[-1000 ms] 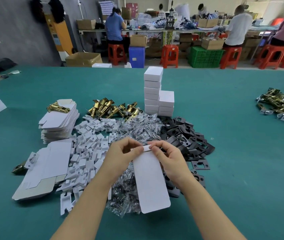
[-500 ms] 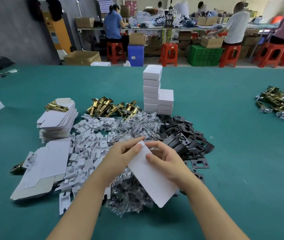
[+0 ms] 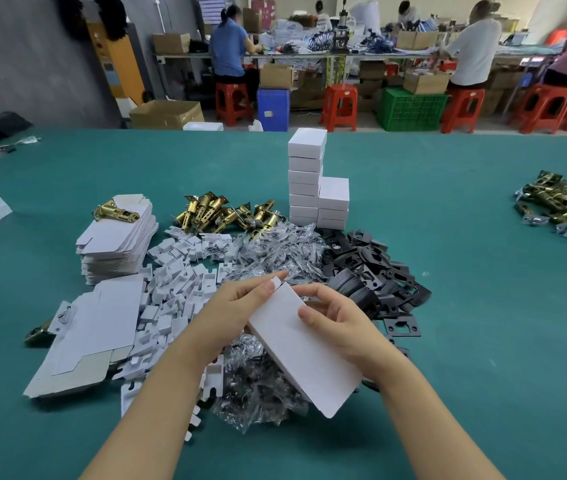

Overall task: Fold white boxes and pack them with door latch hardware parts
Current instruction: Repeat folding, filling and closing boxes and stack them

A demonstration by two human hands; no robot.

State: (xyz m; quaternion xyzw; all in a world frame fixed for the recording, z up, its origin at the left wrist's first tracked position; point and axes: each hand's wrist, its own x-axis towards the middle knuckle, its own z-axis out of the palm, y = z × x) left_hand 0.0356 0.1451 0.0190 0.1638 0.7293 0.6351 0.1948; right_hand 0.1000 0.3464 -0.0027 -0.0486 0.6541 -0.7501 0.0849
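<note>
I hold a flat white box blank (image 3: 304, 355) above the parts pile, tilted with its long side running toward the lower right. My left hand (image 3: 240, 311) grips its left edge and pinches a small flap at the far end. My right hand (image 3: 335, 318) holds the right edge, thumb on the top face. Under the blank lie clear bags of screws (image 3: 275, 251), white card inserts (image 3: 174, 296) and black strike plates (image 3: 375, 275). Brass latch bolts (image 3: 226, 211) lie behind them.
Folded white boxes (image 3: 316, 188) stand stacked behind the pile. A stack of flat blanks (image 3: 119, 237) carries one brass latch, and more blanks (image 3: 91, 336) lie at the near left. More brass hardware (image 3: 566, 206) sits at the far right of the green table (image 3: 483, 341). People work at benches beyond.
The blank has turned from pointing straight at me to slanting toward the lower right. Both hands shifted along its far end, the right thumb now lying on the top face.
</note>
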